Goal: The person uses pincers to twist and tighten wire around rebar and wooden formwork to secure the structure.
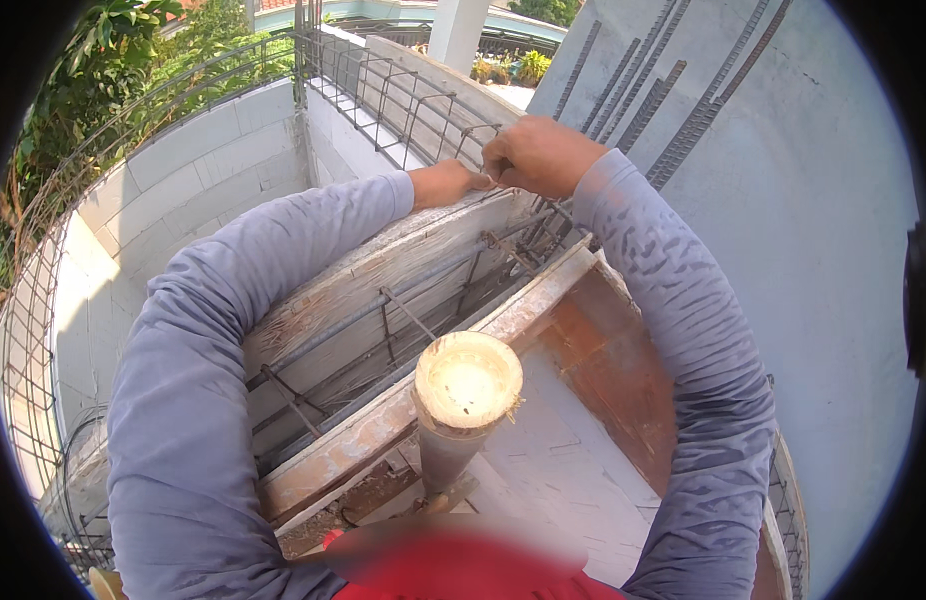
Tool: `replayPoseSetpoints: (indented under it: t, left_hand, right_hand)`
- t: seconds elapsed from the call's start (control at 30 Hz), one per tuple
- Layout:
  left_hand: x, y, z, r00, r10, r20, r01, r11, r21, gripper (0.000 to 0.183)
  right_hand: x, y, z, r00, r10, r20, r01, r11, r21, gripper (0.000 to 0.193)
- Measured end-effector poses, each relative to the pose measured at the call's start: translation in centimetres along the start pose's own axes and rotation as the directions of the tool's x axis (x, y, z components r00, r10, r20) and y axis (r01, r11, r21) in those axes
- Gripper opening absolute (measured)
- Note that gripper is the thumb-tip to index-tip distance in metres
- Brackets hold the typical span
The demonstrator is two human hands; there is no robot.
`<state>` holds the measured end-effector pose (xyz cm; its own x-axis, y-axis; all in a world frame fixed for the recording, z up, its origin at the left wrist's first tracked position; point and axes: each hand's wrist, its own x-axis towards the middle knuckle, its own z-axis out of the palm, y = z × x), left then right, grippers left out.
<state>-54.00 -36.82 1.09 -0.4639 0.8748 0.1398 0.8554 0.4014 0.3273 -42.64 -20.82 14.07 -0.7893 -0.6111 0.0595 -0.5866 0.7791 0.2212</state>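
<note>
Both arms, in grey long sleeves, reach ahead to the far end of a wooden formwork trough (358, 285). There my left hand (446, 185) is closed, fingertips pinched together beside the right one's. My right hand (545, 156) is closed too, bent over at the wrist with its fingers pointing down. What they pinch is too small and covered to make out. Just below the hands, bars of a steel rebar cage (383, 297) cross and run along inside the trough. Beyond them another rebar cage (408, 105) lies along the top of a wall.
An upright bamboo pole (467, 385) with a cut top stands close in front of me. Bare rebar rods (633, 80) stick up along the grey wall (798, 210) at right. A pale block wall (208, 165) and a curving rebar cage (33, 340) lie left.
</note>
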Motion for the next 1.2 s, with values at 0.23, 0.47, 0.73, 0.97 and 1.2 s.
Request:
replayPoseSetpoints:
  t: [0.23, 0.47, 0.73, 0.97, 1.2]
  left_hand:
    - [0.4, -3.7, 1.6, 0.99, 0.012, -0.139, -0.026, 0.995, -0.098, 0.039]
    - [-0.2, -1.9, 0.7, 0.999, 0.03, -0.036, -0.029, 0.999, 0.023, 0.042]
    - [-0.9, -0.6, 0.1, 0.996, -0.007, -0.089, 0.004, 1.0, -0.031, 0.037]
    - [-1.5, 2.3, -1.2, 0.91, -0.386, 0.151, 0.387, 0.659, -0.645, 0.069]
    - [0.9, 2.4, -1.0, 0.894, -0.39, 0.219, 0.416, 0.549, -0.725, 0.068]
  right_hand:
    - [2.4, -2.7, -0.2, 0.997, -0.063, 0.046, 0.074, 0.951, -0.3, 0.01]
    - [1.7, -1.9, -0.4, 0.993, 0.042, 0.108, -0.017, 0.973, -0.229, 0.011]
    - [1.0, -1.9, -0.2, 0.997, 0.068, 0.031, -0.062, 0.985, -0.162, 0.012]
    - [-1.4, 0.5, -5.3, 0.969, 0.248, 0.02, -0.247, 0.968, -0.041, 0.012]
    - [-3.3, 1.6, -3.3, 0.98, 0.193, -0.042, -0.186, 0.973, 0.14, 0.016]
